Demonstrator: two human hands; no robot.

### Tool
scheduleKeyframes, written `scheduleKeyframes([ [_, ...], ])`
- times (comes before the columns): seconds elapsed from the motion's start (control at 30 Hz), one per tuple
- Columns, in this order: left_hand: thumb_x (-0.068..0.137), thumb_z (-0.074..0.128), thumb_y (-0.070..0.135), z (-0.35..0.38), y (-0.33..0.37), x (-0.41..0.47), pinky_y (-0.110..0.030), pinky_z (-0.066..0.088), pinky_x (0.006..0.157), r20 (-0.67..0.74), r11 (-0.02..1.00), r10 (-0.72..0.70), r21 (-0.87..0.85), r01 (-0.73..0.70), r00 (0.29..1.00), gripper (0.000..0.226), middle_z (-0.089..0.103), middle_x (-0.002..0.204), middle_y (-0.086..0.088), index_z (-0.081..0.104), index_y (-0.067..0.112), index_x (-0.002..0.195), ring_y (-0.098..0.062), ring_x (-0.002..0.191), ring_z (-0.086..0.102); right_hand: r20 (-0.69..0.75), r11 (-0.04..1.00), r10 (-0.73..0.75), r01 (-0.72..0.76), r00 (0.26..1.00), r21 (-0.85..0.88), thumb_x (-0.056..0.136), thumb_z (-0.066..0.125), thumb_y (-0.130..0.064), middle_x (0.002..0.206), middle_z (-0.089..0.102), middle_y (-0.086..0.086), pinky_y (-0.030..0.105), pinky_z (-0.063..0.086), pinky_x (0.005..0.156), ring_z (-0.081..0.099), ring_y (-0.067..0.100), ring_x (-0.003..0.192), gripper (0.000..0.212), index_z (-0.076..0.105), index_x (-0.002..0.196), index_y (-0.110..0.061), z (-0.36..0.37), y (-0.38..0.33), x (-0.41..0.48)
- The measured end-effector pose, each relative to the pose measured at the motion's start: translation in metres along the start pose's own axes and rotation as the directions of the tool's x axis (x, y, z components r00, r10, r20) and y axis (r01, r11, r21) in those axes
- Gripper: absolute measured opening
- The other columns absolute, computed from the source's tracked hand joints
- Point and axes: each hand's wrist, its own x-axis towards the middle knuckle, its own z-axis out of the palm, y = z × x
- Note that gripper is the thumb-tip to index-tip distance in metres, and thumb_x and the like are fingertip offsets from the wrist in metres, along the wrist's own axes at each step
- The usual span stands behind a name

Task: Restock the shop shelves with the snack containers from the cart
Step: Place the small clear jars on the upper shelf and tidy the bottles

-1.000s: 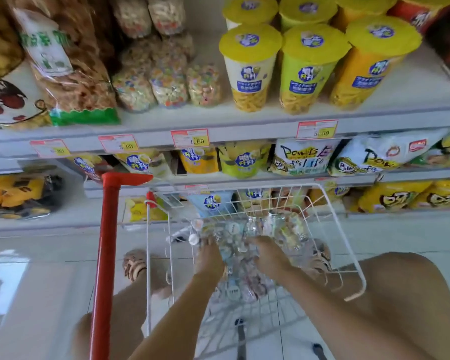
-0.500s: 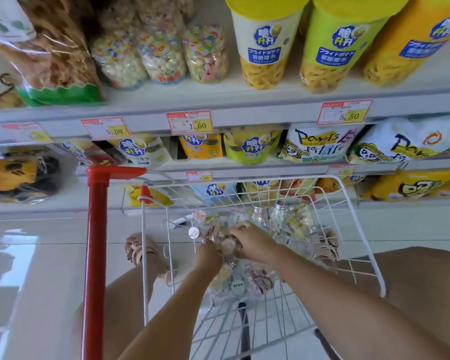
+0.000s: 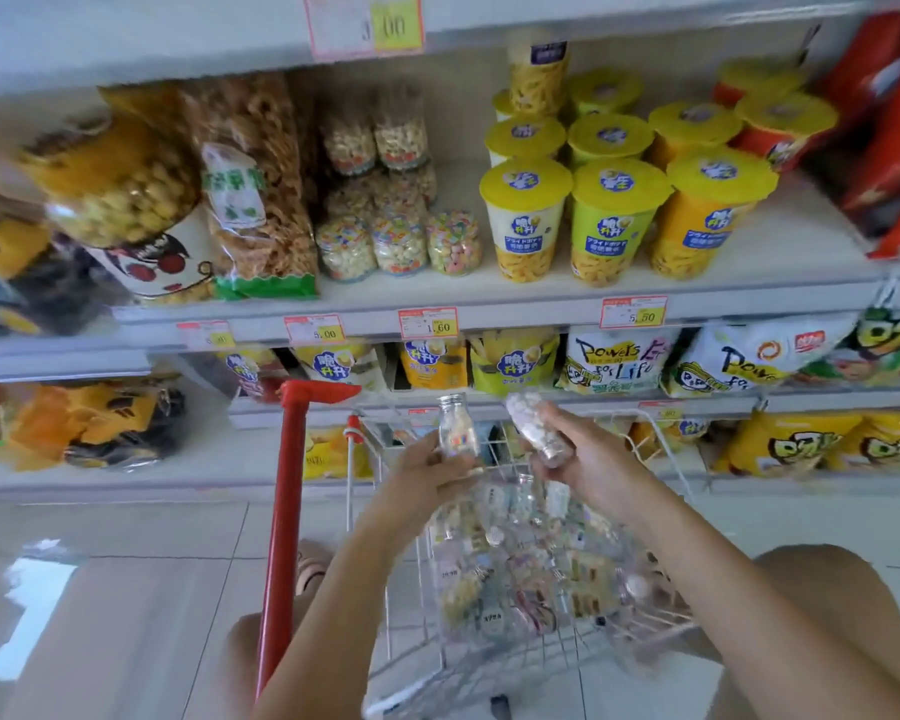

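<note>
My left hand grips a small clear snack bottle upright above the white wire cart. A second clear bottle, filled with pale pieces and tilted, is held in my right hand. Both hands hover over the cart's far end. Inside the cart lies a heap of several more clear snack bottles. On the middle shelf stand matching clear containers of coloured snacks, between a bag of fried snacks and yellow-lidded cups.
Yellow-lidded cups fill the shelf's right side, large snack bags its left. The lower shelves hold chip bags. A red cart handle post rises left of the basket. My knees flank the cart on the tiled floor.
Both hands rose out of the cart, each lifting a clear bottle from the heap. The view tilted upward, showing more of the middle shelf.
</note>
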Motion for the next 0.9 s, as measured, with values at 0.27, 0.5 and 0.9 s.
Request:
scheduleKeyframes([
  [0.27,0.08,0.068,0.005,-0.036,0.094,-0.069,-0.031,0.056,0.084,-0.018,0.949,0.29,-0.123,-0.29,0.957,0.032,0.072,0.086,-0.001,0.059,-0.001,0.111,-0.017,0.088,0.07,0.12,0.973,-0.213,0.221,0.97,-0.058,0.088,0.057,-0.023,0.065,0.056,-0.001,0.017,0.029,0.041,0.043,0.009,0.048,0.017,0.066,0.097,-0.01,0.079,-0.073,-0.079],
  [0.5,0.081,0.06,0.028,-0.092,0.173,-0.127,-0.024,0.054,0.078,-0.108,0.842,0.495,-0.183,-0.507,0.862,0.033,0.07,0.109,-0.003,0.063,0.013,0.111,-0.019,0.105,0.065,0.335,0.845,-0.462,0.523,0.821,-0.115,0.083,0.06,-0.024,0.089,0.064,0.003,0.019,0.048,0.058,0.056,0.014,0.068,0.033,0.068,0.113,-0.014,0.164,-0.143,-0.12],
  [0.9,0.089,0.064,0.025,-0.185,0.328,-0.13,-0.032,0.053,0.085,-0.383,0.675,0.73,0.277,-0.684,0.565,0.013,0.067,0.094,-0.005,0.063,0.013,0.092,-0.018,0.091,0.065,0.607,-0.036,-0.638,0.768,0.475,-0.639,0.079,0.075,-0.01,0.076,0.064,-0.006,0.016,0.04,0.057,0.05,0.006,0.059,0.029,0.072,0.103,-0.026,0.341,-0.295,-0.095],
])
